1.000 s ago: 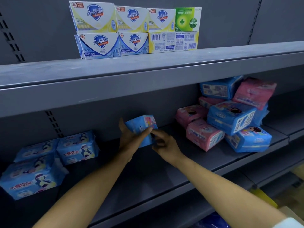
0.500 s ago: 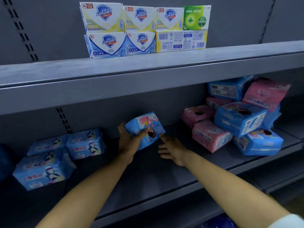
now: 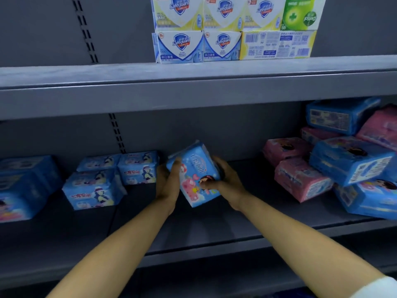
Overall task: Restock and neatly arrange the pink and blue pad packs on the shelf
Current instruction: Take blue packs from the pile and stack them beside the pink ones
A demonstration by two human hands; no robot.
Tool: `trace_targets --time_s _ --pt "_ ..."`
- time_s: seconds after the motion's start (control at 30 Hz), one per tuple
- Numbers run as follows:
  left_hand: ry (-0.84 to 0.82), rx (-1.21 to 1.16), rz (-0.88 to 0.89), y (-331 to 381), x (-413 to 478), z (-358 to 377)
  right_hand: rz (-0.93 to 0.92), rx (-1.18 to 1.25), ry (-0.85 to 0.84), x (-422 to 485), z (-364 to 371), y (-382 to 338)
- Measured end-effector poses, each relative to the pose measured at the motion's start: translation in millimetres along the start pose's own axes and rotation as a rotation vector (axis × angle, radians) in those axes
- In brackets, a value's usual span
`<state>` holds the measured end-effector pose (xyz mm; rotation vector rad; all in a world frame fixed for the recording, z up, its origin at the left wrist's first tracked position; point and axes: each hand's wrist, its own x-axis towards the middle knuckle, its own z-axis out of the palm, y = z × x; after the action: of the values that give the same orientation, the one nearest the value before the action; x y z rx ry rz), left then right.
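Observation:
A blue pad pack (image 3: pixel 196 172) with a pink cartoon print stands tilted on the grey middle shelf (image 3: pixel 193 224). My left hand (image 3: pixel 168 182) grips its left side and my right hand (image 3: pixel 224 182) holds its right side, thumb on the front. To the left, several blue pad packs (image 3: pixel 137 168) are lined up, with another (image 3: pixel 93 190) in front and more at the far left (image 3: pixel 23 186). At the right lies a jumbled heap of pink packs (image 3: pixel 300 178) and blue packs (image 3: pixel 350 160).
The upper shelf (image 3: pixel 193 74) carries stacked soap boxes (image 3: pixel 223 29) and a green box (image 3: pixel 300 14). A slotted upright (image 3: pixel 117 134) runs down the back panel behind the left packs. A lower shelf edge (image 3: pixel 214 274) shows beneath my forearms.
My right hand, apart from the pack half a second ago, has closed on its right side. The pack has turned to show its front and sits lower on the shelf.

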<state>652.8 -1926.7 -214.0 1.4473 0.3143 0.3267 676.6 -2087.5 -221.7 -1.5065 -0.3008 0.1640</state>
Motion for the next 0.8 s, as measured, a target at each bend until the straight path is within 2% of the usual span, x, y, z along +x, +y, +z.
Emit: trace_targets --time_s 0.17,0.3,0.4,0.5,0.6,0.8 --pt "0.089 -0.033 -0.042 -1 -4 -30 -0.028 -0.134 0.002 1 28 3" --pt "0.094 -0.031 -0.045 6 -8 -57 -0.031 -0.195 -0.010 0 50 0" --pt "0.037 -0.051 -0.001 12 -16 -79 -0.008 -0.071 -0.002 -6 72 -1" --pt "-0.059 0.033 0.053 13 -25 -102 0.010 0.101 -0.005 -14 99 -6" --pt "-0.062 0.024 0.051 17 -33 -128 0.098 0.244 -0.007 -20 125 -9" --pt "-0.186 0.139 0.105 25 -55 -185 0.213 0.423 -0.029 -42 177 -14"
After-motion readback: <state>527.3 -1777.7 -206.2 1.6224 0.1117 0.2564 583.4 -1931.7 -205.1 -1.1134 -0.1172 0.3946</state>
